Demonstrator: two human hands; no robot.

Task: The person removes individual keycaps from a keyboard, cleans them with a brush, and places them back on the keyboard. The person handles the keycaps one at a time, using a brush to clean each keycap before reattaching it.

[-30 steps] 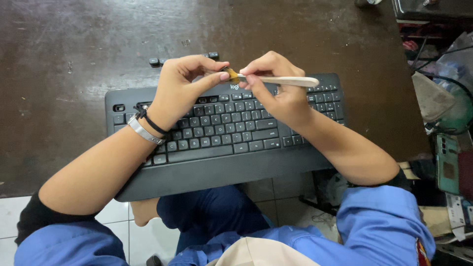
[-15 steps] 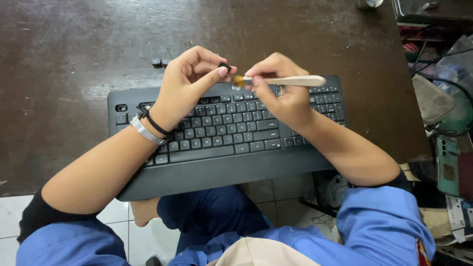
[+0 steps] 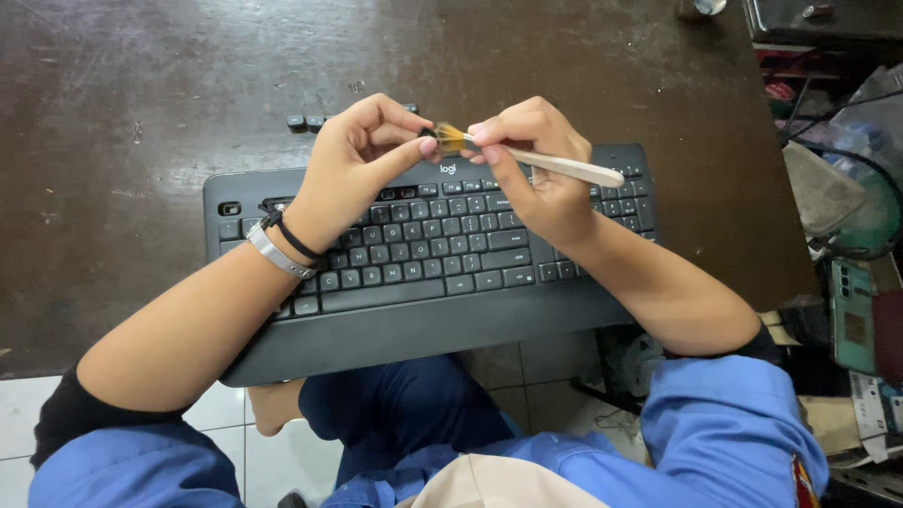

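Two hands are closed, the right hand (image 3: 541, 165) on a small brush (image 3: 555, 165), the left hand (image 3: 362, 155) pinching its bristles (image 3: 450, 138), so dislodged dust could be dropped onto the keyboard (image 3: 433, 254) beneath.

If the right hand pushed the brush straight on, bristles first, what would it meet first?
Probably the left hand's fingertips, pinched right at the bristles of the brush held by the right hand; depth is unclear.

brush (image 3: 536, 162) tilted handle-down | left hand (image 3: 353, 169) apparently now pinching bristles

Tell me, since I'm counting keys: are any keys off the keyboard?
Yes. Loose keys lie on the table behind the keyboard.
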